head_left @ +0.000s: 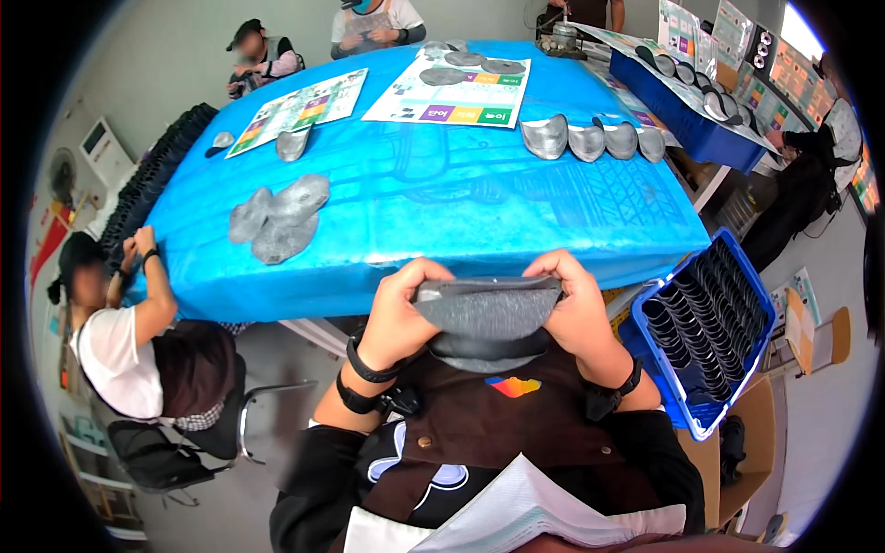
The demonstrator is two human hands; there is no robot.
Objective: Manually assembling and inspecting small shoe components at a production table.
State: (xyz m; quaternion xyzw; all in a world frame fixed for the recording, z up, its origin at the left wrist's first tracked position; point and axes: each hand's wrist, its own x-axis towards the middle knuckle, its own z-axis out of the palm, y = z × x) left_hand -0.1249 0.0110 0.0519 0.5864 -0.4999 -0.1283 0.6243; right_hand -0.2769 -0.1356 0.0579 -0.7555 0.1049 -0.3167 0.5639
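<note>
Between my two hands, above my lap at the table's near edge, is a curved grey pad (489, 311) with a brushed-looking surface and a darker lower layer. My left hand (407, 309) grips its left end, thumb along the top edge. At the opposite end my right hand (573, 302) closes round it the same way. Whether it is one folded pad or two stacked cannot be made out. Beyond my hands, several flat grey pads (279, 219) lie overlapping on the blue-covered table (406, 221). A row of curved grey pads (587, 142) stands farther right.
At my right, a blue crate (705, 419) holds rows of dark curved pieces. Printed sheets (447, 88) lie on the table, some with pads on them. A person (138, 341) sits at the left side; others are along the far side. A long dark stack (152, 175) lines the left edge.
</note>
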